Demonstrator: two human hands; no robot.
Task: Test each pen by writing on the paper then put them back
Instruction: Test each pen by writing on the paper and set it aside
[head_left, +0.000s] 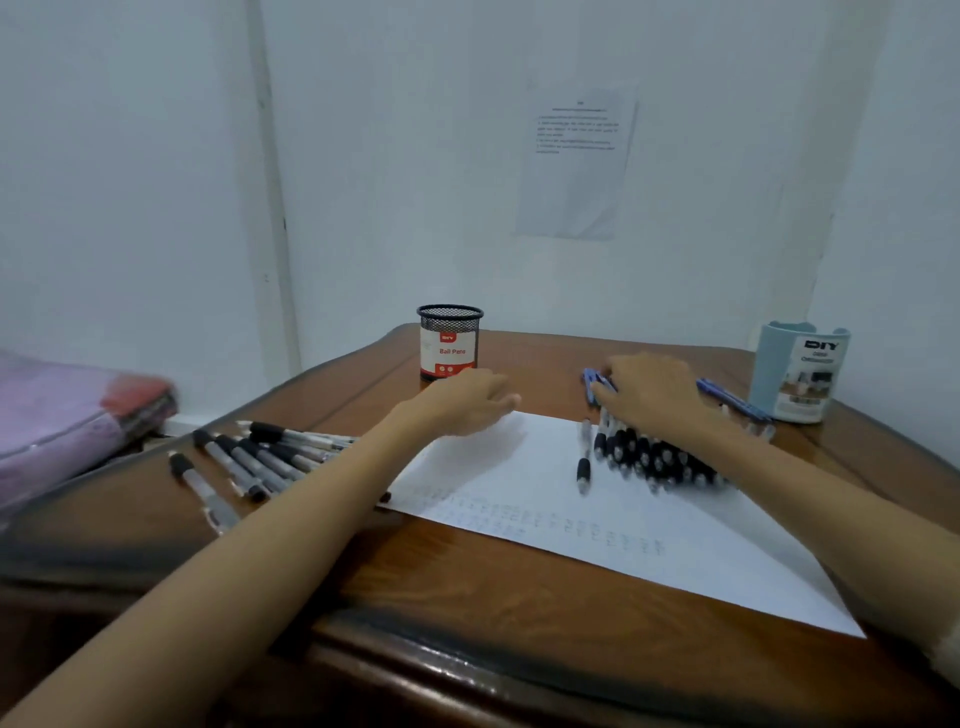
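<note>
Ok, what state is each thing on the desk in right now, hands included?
mesh pen cup: upright, no pens showing.
blue organizer: upright.
paper: flat, faintly written on.
single pen: lying alone on the paper.
right hand: palm down on the pens.
black pen row: side by side under the right hand.
blue pens: lying partly under that hand.
left pens: loose on the table.
left hand: blurred, holding nothing.

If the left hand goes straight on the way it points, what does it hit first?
Likely the blue pens under the right hand; only bare table lies between. The left hand is blurred, so depth is unclear.
</note>
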